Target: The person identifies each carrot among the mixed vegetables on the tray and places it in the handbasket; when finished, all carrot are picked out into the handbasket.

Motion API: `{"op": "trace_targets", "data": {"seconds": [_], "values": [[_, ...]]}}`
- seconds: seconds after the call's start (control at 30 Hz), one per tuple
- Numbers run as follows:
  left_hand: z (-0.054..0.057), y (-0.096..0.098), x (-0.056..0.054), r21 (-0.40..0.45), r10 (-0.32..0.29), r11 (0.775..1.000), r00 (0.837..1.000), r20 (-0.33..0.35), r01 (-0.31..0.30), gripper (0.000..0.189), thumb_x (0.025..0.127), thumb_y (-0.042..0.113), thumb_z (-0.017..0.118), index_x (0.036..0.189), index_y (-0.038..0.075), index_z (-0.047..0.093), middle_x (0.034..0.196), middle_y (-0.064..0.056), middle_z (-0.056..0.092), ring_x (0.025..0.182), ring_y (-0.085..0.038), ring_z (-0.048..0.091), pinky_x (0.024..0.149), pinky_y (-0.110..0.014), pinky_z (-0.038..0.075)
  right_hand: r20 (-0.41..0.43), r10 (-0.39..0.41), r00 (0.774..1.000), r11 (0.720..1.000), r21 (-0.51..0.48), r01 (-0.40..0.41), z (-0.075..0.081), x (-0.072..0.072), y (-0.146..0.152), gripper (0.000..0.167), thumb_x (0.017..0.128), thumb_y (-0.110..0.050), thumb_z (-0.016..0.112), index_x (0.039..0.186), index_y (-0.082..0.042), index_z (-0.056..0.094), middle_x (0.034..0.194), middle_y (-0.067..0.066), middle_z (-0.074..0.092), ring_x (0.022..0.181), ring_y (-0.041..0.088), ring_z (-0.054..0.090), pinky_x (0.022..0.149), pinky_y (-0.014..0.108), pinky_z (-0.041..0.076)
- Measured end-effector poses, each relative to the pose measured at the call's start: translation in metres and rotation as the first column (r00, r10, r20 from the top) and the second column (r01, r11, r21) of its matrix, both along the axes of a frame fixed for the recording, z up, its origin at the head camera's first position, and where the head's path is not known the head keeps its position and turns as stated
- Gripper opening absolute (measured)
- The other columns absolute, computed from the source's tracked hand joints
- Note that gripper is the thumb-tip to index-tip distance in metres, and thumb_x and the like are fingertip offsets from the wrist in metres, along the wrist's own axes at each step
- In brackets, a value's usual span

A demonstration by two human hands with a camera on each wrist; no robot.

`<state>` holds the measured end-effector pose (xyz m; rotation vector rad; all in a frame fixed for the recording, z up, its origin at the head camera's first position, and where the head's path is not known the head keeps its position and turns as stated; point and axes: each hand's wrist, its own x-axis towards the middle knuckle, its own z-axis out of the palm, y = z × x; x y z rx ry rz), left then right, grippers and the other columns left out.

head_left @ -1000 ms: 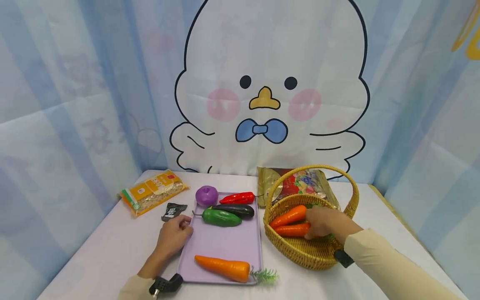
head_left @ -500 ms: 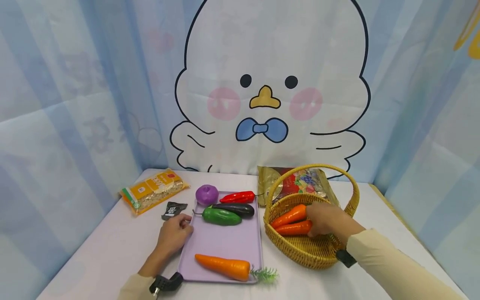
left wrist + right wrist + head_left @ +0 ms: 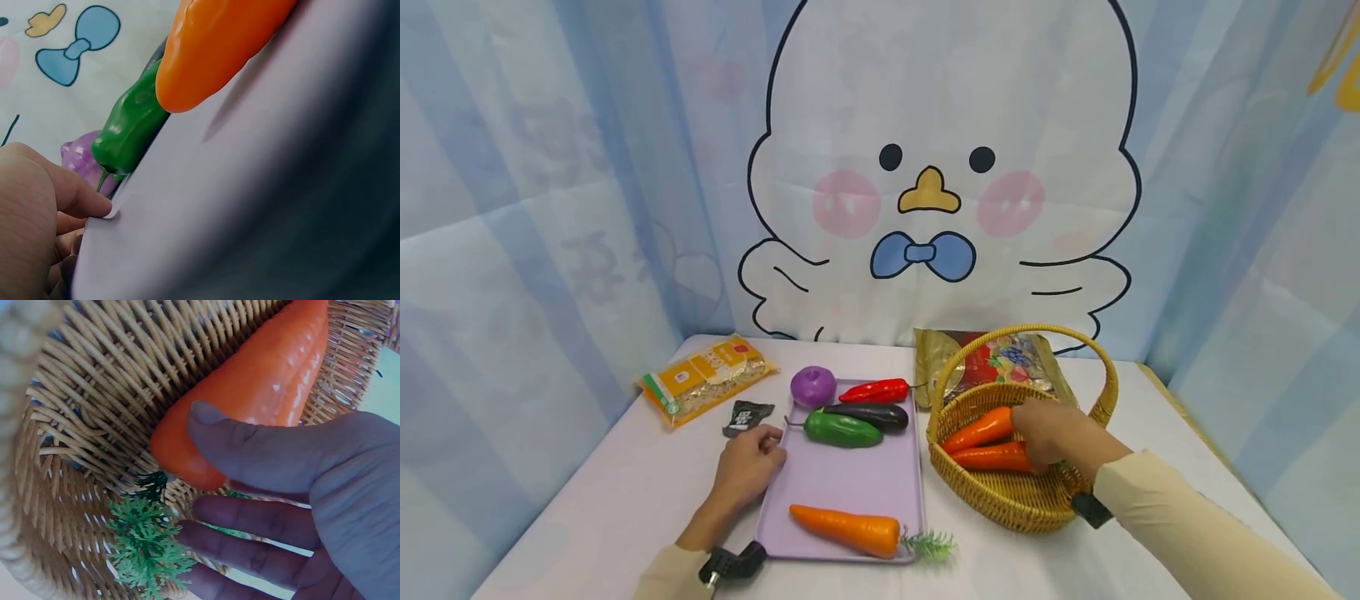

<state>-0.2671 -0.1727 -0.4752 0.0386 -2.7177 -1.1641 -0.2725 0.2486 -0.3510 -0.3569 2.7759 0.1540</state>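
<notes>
My left hand (image 3: 747,465) holds the left rim of a lilac tray (image 3: 850,477), with a finger pressed over the edge in the left wrist view. On the tray lie an orange carrot (image 3: 850,531), a green pepper (image 3: 842,430), a dark eggplant (image 3: 880,417) and a red chili (image 3: 876,391). A purple onion-like vegetable (image 3: 813,387) sits at its far left corner. Inside the wicker basket (image 3: 1022,518) are two carrots, the upper one (image 3: 979,430) beside my right hand (image 3: 1051,432). That hand grips the lower carrot (image 3: 988,457) near its leafy end, thumb on top.
The basket's tall handle (image 3: 1026,330) arches over the right hand's workspace. Behind it lies a gold and red packet (image 3: 992,362). A yellow bag of grain (image 3: 707,379) and a small black packet (image 3: 748,417) lie left of the tray. Curtains surround the table.
My right hand has shifted slightly within the basket, and more of the lower carrot shows beside its fingers. The left hand has stayed at the tray's rim.
</notes>
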Motion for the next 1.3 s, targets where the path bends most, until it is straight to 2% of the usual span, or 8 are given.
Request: {"op": "trace_targets", "data": {"seconds": [0.2,0.27,0.4,0.7,0.87,1.1,1.3], "values": [[0.0,0.0,0.0,-0.011,0.006,1.0,1.0,-0.016,-0.006,0.031,0.082,0.011,0.064,0.111,0.003,0.072,0.076,-0.002,0.059,0.069,-0.017,0.051,0.065,-0.031,0.039,-0.058,0.068,0.996,0.998,0.005,-0.068,0.001,0.006,-0.008,0.029,0.075,-0.015,0.085,0.098,-0.011,0.067,0.089,0.002,0.058,0.081,0.024,0.052,0.08,0.048,0.051],[0.0,0.0,0.0,-0.012,0.006,1.0,1.0,-0.02,-0.006,0.031,0.082,0.011,0.064,0.11,0.003,0.072,0.076,-0.001,0.059,0.069,-0.017,0.051,0.065,-0.032,0.039,-0.097,0.101,0.99,0.995,0.002,-0.101,0.001,0.01,-0.013,0.024,0.08,-0.026,0.083,0.094,-0.013,0.069,0.083,0.0,0.058,0.077,0.022,0.052,0.076,0.044,0.051],[0.001,-0.001,0.001,-0.008,0.006,1.0,1.0,-0.009,-0.006,0.031,0.083,0.011,0.064,0.111,0.003,0.072,0.076,-0.001,0.059,0.069,-0.017,0.05,0.066,-0.032,0.039,-0.158,0.149,0.976,0.988,-0.02,-0.154,0.002,0.019,-0.026,0.026,0.085,-0.036,0.08,0.088,-0.014,0.067,0.074,-0.002,0.055,0.068,0.02,0.051,0.065,0.038,0.047],[-0.001,-0.001,0.0,0.004,0.002,1.0,1.0,0.001,-0.002,0.032,0.082,0.011,0.064,0.112,0.003,0.072,0.076,-0.001,0.059,0.068,-0.016,0.05,0.066,-0.032,0.039,-0.219,0.214,0.952,0.969,-0.077,-0.236,0.008,0.027,-0.041,0.016,0.089,-0.027,0.076,0.089,-0.014,0.066,0.072,-0.003,0.053,0.065,0.018,0.05,0.062,0.036,0.043],[0.0,0.0,0.0,-0.004,-0.002,1.0,1.0,-0.005,0.002,0.032,0.082,0.011,0.064,0.112,0.003,0.072,0.076,-0.001,0.059,0.068,-0.017,0.05,0.065,-0.031,0.039,-0.231,0.237,0.944,0.948,-0.157,-0.276,0.013,0.033,-0.049,0.008,0.091,-0.02,0.071,0.088,-0.015,0.067,0.07,-0.005,0.053,0.064,0.015,0.049,0.059,0.033,0.043],[0.002,0.002,0.0,-0.004,0.003,1.0,1.0,0.003,-0.003,0.032,0.083,0.011,0.063,0.112,0.003,0.072,0.077,-0.002,0.06,0.069,-0.017,0.05,0.065,-0.032,0.039,-0.263,0.297,0.918,0.921,-0.175,-0.348,0.013,0.041,-0.068,0.015,0.096,-0.02,0.066,0.081,-0.02,0.064,0.068,-0.008,0.052,0.063,0.012,0.05,0.061,0.031,0.046],[0.003,0.002,0.002,-0.002,0.006,1.0,1.0,0.005,-0.006,0.032,0.083,0.011,0.063,0.113,0.003,0.072,0.077,-0.001,0.059,0.068,-0.017,0.05,0.065,-0.031,0.039,-0.256,0.335,0.907,0.893,-0.221,-0.392,0.014,0.043,-0.078,0.019,0.097,-0.017,0.064,0.078,-0.02,0.062,0.068,-0.008,0.051,0.061,0.013,0.049,0.057,0.029,0.043]]}}
